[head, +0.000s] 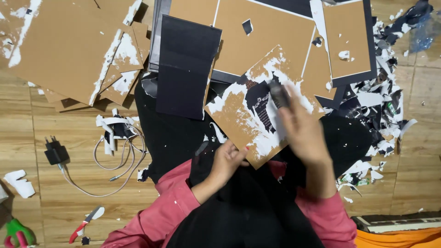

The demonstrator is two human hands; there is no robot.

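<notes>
A brown cardboard sheet (239,121) with torn white and black paper stuck to it rests tilted on my lap. My left hand (228,160) grips its near edge, thumb on top. My right hand (303,131) is blurred with motion and holds a dark scraper tool (279,94) against the sheet's torn paper layer. Both sleeves are pink, and black cloth covers my lap.
Stacks of brown boards (64,46) lie at the far left and far middle. A black board (186,66) lies between them. Torn paper scraps (381,110) are heaped at the right. A charger with white cable (57,151), red pliers (82,226) and green-handled scissors (16,232) lie on the wooden floor at the left.
</notes>
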